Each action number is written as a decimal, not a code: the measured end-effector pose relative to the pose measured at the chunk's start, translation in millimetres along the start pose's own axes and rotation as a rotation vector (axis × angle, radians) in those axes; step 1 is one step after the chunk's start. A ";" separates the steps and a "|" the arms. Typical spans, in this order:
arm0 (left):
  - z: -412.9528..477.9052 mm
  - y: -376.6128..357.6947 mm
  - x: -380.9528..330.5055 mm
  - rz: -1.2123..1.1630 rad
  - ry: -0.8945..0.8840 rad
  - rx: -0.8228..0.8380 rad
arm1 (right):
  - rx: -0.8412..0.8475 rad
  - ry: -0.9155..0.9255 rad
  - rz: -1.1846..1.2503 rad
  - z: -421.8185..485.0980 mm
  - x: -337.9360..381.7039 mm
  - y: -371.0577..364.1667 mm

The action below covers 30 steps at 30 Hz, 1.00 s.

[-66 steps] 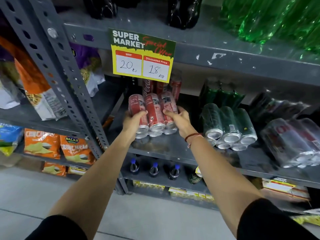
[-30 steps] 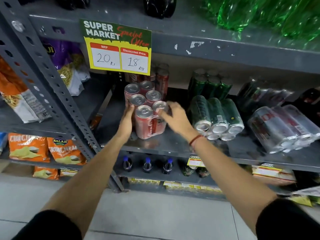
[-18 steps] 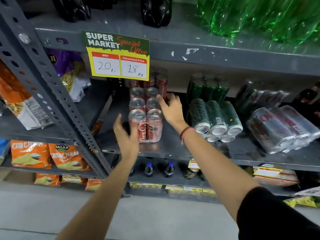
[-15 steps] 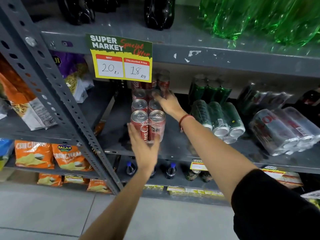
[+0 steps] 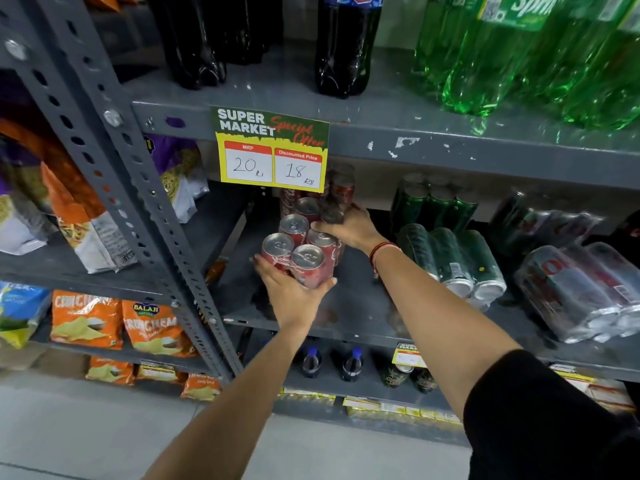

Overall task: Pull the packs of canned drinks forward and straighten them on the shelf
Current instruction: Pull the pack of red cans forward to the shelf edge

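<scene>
The price sign [image 5: 272, 150] hanging from the upper shelf edge hides the tops of the red cans [image 5: 341, 188] standing at the back, so their number cannot be told. On the grey shelf [image 5: 349, 317] stands a red can pack [image 5: 301, 251], upright near the front; five tops show, a sixth is covered by the right hand [image 5: 349, 226], whose fingers curl over the pack's rear. The left hand [image 5: 294, 292] cups the front two cans, fingers spread wide against them. To the right lie one green can pack [image 5: 450, 261] and one clear-wrapped pack [image 5: 585, 289], both on their sides, the latter blurred.
</scene>
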<state>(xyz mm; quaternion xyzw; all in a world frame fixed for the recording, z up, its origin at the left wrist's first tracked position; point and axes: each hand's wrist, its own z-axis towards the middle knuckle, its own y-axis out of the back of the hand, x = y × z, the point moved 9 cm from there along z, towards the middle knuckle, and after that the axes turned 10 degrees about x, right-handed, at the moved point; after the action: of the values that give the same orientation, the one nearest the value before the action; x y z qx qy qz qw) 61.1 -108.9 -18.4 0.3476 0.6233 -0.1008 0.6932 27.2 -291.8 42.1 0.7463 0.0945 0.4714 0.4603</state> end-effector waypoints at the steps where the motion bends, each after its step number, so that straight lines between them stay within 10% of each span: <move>1: 6.5 5.0 3.8 -0.002 0.003 0.007 | -0.025 -0.018 0.018 -2.7 -4.5 -0.7; 8: 48.8 31.2 21.5 0.081 -0.001 0.337 | -0.261 -0.129 0.574 -59.5 -33.2 -20.7; 18: 76.7 42.6 28.5 0.044 0.035 0.482 | -0.408 -0.171 0.389 -91.5 -16.6 -44.1; 23: 49.5 48.6 20.7 0.010 0.010 0.181 | -0.302 -0.166 0.463 -97.6 -26.1 -30.2; 27: -6.3 34.8 -49.7 0.219 -0.363 -0.249 | -0.547 -0.105 0.417 -128.4 -57.8 38.1; 30: -34.3 -17.6 -114.1 0.304 -0.643 -0.263 | -0.690 -0.155 0.308 -151.0 -100.3 96.6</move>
<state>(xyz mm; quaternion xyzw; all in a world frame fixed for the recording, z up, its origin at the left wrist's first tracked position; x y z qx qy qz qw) 0.6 -134.5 82.5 0.2948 0.3229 -0.0200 0.8991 -174.4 -313.0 75.2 0.5863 -0.2182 0.4812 0.6141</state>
